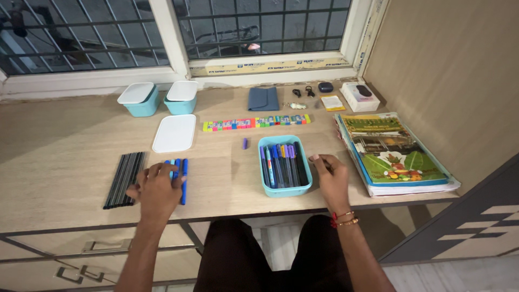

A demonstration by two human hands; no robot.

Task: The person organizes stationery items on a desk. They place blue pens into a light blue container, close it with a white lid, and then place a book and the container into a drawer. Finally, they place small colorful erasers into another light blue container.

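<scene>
My left hand (157, 190) rests palm-down on the wooden desk (65, 140), its fingers touching a few blue pens (183, 176). A row of dark pencils (125, 178) lies just left of that hand. My right hand (331, 178) sits to the right of a teal tray (283, 188) filled with blue and purple pens, its fingers closed on a dark pen (323, 160). A small purple cap (245, 143) lies on the desk above the tray.
A white lid (174, 133) lies flat behind the blue pens. Two teal lidded boxes (141, 99) stand by the window. A colourful strip of erasers (255, 123), a blue pouch (263, 99), small gadgets and a stack of books (392, 151) fill the right side.
</scene>
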